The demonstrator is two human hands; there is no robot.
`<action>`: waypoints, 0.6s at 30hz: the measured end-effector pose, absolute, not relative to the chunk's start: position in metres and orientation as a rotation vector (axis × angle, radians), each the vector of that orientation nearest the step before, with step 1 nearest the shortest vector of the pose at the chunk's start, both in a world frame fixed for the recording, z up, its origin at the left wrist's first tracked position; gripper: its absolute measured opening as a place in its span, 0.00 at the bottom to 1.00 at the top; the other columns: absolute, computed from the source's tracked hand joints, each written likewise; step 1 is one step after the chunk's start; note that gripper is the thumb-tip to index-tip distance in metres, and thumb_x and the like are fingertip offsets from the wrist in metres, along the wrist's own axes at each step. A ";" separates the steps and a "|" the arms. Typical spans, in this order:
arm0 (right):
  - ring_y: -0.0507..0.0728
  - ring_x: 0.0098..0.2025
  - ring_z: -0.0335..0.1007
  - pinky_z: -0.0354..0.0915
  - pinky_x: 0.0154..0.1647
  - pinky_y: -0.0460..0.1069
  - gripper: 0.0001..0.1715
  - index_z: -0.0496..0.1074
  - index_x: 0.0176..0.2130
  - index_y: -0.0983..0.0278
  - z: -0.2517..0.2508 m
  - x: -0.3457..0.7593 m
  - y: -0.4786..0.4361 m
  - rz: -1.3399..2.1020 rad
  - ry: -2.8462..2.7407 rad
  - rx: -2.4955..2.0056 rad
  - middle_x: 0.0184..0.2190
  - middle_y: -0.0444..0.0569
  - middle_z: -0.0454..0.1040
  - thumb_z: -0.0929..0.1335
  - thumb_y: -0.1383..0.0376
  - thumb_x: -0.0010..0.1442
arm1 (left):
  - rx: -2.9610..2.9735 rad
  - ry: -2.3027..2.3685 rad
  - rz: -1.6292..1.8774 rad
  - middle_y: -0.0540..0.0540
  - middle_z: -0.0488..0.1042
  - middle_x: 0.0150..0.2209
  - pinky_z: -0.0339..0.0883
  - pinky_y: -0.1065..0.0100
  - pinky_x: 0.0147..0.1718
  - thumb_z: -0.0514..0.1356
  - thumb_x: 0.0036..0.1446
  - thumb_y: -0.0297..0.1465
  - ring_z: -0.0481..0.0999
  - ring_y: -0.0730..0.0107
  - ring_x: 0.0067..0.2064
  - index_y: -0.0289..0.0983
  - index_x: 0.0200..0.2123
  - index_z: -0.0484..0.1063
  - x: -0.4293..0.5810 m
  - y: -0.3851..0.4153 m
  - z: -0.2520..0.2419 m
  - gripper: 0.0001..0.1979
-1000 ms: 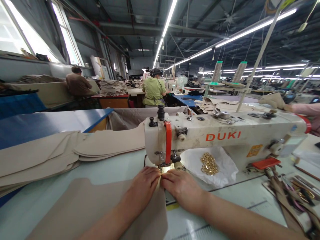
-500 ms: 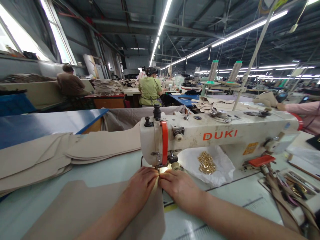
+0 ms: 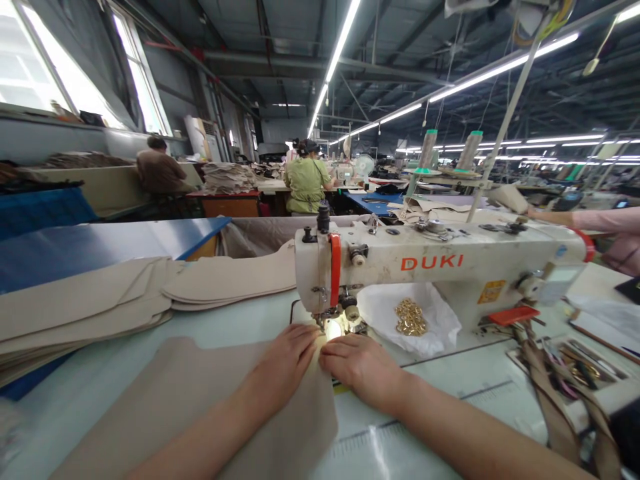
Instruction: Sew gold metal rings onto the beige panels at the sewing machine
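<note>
A white DUKI sewing machine point(image 3: 450, 263) stands on a pale table point(image 3: 430, 413). A beige fabric piece point(image 3: 190, 393) lies in front of it, its right edge running up under the lit needle point(image 3: 331, 327). My left hand point(image 3: 284, 363) rests on the fabric left of that edge, fingers pressed together at it. From the right, my right hand point(image 3: 361, 367) meets it, fingers closed on the same edge just before the needle. The two hands touch at the fingertips.
A stack of beige cut pieces point(image 3: 100, 307) lies at the left. A white bag with gold rings point(image 3: 410, 319) sits under the machine arm. Brown straps and tools point(image 3: 565, 380) lie at the right. Thread cones point(image 3: 430, 150) stand behind. Other people work at far tables; a sleeve point(image 3: 605, 220) reaches in at right.
Both hands and the fabric edge stay at the needle, with only a small shift of the camera. The person's hand at the right has moved a little.
</note>
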State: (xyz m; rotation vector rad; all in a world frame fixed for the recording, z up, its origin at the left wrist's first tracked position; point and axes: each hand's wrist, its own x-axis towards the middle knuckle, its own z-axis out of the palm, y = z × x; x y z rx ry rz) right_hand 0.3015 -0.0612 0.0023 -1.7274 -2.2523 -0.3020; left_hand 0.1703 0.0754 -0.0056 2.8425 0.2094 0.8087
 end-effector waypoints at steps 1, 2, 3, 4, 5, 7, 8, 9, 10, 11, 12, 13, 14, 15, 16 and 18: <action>0.54 0.45 0.67 0.63 0.48 0.48 0.06 0.71 0.38 0.66 0.002 0.301 -0.062 -0.297 -2.261 -1.720 0.40 0.48 0.75 0.64 0.67 0.62 | 2.869 0.209 0.795 0.43 0.77 0.42 0.69 0.61 0.47 0.48 0.60 0.27 0.74 0.65 0.45 0.36 0.42 0.72 0.168 0.075 -0.007 0.14; 0.54 0.45 0.67 0.62 0.48 0.48 0.06 0.71 0.38 0.66 0.002 0.301 -0.062 -0.296 -2.266 -1.715 0.40 0.48 0.75 0.64 0.67 0.63 | 2.901 0.195 0.777 0.42 0.77 0.43 0.68 0.60 0.48 0.47 0.60 0.27 0.73 0.64 0.47 0.35 0.43 0.72 0.167 0.075 -0.008 0.15; 0.54 0.46 0.67 0.62 0.49 0.48 0.06 0.71 0.38 0.66 0.002 0.302 -0.062 -0.295 -2.271 -1.713 0.40 0.49 0.75 0.64 0.67 0.63 | 2.934 0.171 0.753 0.41 0.76 0.45 0.68 0.59 0.49 0.46 0.61 0.27 0.72 0.64 0.49 0.34 0.44 0.71 0.166 0.075 -0.009 0.15; 0.54 0.46 0.67 0.62 0.49 0.48 0.06 0.71 0.38 0.66 0.002 0.302 -0.062 -0.295 -2.276 -1.714 0.41 0.49 0.75 0.64 0.67 0.63 | 2.960 0.144 0.728 0.41 0.76 0.46 0.67 0.59 0.50 0.46 0.61 0.27 0.72 0.64 0.50 0.34 0.45 0.71 0.164 0.075 -0.011 0.16; 0.54 0.46 0.67 0.62 0.49 0.48 0.07 0.71 0.39 0.66 0.002 0.302 -0.062 -0.297 -2.282 -1.712 0.41 0.49 0.74 0.64 0.67 0.63 | 2.977 0.119 0.707 0.41 0.75 0.46 0.66 0.58 0.51 0.46 0.61 0.27 0.71 0.64 0.51 0.34 0.45 0.70 0.164 0.075 -0.012 0.16; 0.55 0.47 0.67 0.62 0.50 0.48 0.07 0.71 0.39 0.66 0.002 0.302 -0.061 -0.301 -2.291 -1.710 0.42 0.50 0.74 0.63 0.67 0.63 | 2.989 0.087 0.681 0.41 0.75 0.47 0.65 0.58 0.52 0.46 0.62 0.27 0.70 0.65 0.52 0.35 0.46 0.69 0.163 0.076 -0.015 0.15; 0.55 0.47 0.68 0.62 0.50 0.48 0.08 0.71 0.39 0.66 0.003 0.302 -0.061 -0.302 -2.296 -1.709 0.42 0.50 0.74 0.63 0.68 0.63 | 2.987 0.084 0.676 0.42 0.74 0.47 0.65 0.58 0.53 0.47 0.62 0.27 0.70 0.65 0.53 0.36 0.47 0.69 0.162 0.077 -0.016 0.15; 0.55 0.47 0.68 0.62 0.50 0.48 0.08 0.71 0.39 0.67 0.003 0.302 -0.061 -0.301 -2.299 -1.709 0.42 0.50 0.74 0.63 0.68 0.63 | 2.984 0.085 0.674 0.42 0.74 0.48 0.64 0.58 0.53 0.47 0.62 0.27 0.69 0.65 0.53 0.36 0.47 0.69 0.162 0.078 -0.018 0.15; 0.55 0.47 0.68 0.62 0.50 0.48 0.08 0.71 0.39 0.67 0.003 0.302 -0.061 -0.301 -2.300 -1.707 0.42 0.50 0.74 0.63 0.68 0.63 | 2.982 0.082 0.672 0.41 0.74 0.48 0.64 0.58 0.53 0.47 0.62 0.27 0.69 0.64 0.54 0.36 0.48 0.68 0.162 0.078 -0.018 0.15; 0.55 0.47 0.68 0.62 0.50 0.48 0.08 0.71 0.39 0.67 0.004 0.302 -0.061 -0.300 -2.300 -1.704 0.42 0.50 0.74 0.63 0.68 0.63 | 2.981 0.079 0.668 0.41 0.74 0.48 0.63 0.58 0.53 0.47 0.62 0.28 0.68 0.64 0.54 0.36 0.48 0.68 0.162 0.079 -0.019 0.15; 0.55 0.47 0.68 0.62 0.49 0.48 0.08 0.71 0.39 0.67 0.004 0.302 -0.061 -0.295 -2.299 -1.704 0.42 0.50 0.74 0.63 0.68 0.63 | 2.982 0.077 0.661 0.41 0.74 0.48 0.63 0.58 0.54 0.47 0.62 0.28 0.68 0.64 0.55 0.36 0.48 0.68 0.161 0.079 -0.019 0.15; 0.55 0.46 0.68 0.62 0.49 0.48 0.08 0.71 0.38 0.67 0.004 0.302 -0.061 -0.289 -2.297 -1.703 0.42 0.50 0.74 0.62 0.68 0.64 | 2.986 0.076 0.653 0.41 0.73 0.48 0.63 0.58 0.54 0.47 0.62 0.28 0.67 0.64 0.55 0.36 0.48 0.68 0.161 0.079 -0.019 0.15; 0.55 0.46 0.68 0.62 0.49 0.48 0.08 0.71 0.38 0.67 0.004 0.302 -0.061 -0.283 -2.295 -1.702 0.42 0.50 0.74 0.62 0.68 0.64 | 2.992 0.075 0.645 0.41 0.73 0.48 0.63 0.58 0.54 0.47 0.62 0.28 0.67 0.64 0.55 0.36 0.49 0.68 0.161 0.079 -0.019 0.15; 0.55 0.46 0.68 0.62 0.49 0.48 0.08 0.71 0.38 0.67 0.004 0.302 -0.061 -0.280 -2.292 -1.703 0.42 0.50 0.74 0.62 0.68 0.64 | 3.000 0.071 0.636 0.41 0.74 0.48 0.62 0.58 0.54 0.47 0.62 0.28 0.67 0.64 0.55 0.36 0.49 0.68 0.161 0.078 -0.018 0.15; 0.55 0.47 0.68 0.62 0.50 0.48 0.08 0.71 0.38 0.67 0.004 0.302 -0.061 -0.277 -2.289 -1.704 0.42 0.50 0.74 0.62 0.68 0.64 | 3.010 0.065 0.626 0.41 0.74 0.48 0.62 0.58 0.54 0.47 0.62 0.27 0.68 0.64 0.55 0.36 0.48 0.68 0.161 0.078 -0.017 0.15; 0.55 0.48 0.67 0.61 0.51 0.48 0.08 0.71 0.39 0.67 0.004 0.302 -0.062 -0.279 -2.283 -1.708 0.43 0.50 0.74 0.63 0.68 0.63 | 3.028 0.045 0.610 0.41 0.74 0.47 0.62 0.59 0.54 0.47 0.62 0.27 0.68 0.64 0.54 0.35 0.48 0.68 0.161 0.077 -0.014 0.15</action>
